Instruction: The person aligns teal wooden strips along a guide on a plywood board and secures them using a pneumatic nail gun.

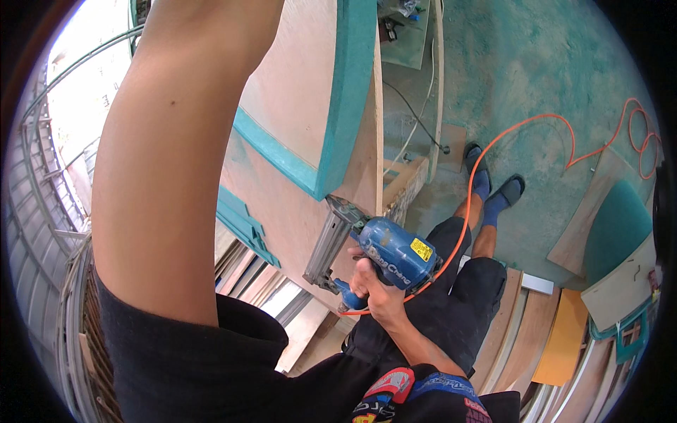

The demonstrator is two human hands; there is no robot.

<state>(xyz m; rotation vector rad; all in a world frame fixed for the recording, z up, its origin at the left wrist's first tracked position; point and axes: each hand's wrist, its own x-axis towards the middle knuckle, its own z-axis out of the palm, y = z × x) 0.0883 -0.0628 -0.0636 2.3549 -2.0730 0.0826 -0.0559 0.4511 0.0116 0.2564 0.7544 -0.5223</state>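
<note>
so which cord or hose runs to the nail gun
The orange air hose, curving to the blue nail gun in the right hand; the black cord and white cord lie apart.

Holding a blue nail gun by the handle in the right hand, with its nose at the lower corner of a teal strip edging a pale panel (touching or just short of it, hard to tell). Stretching the left arm past the upper edge. Trailing an orange hose over the green-stained floor. Standing in dark sandals and blue socks.
</note>
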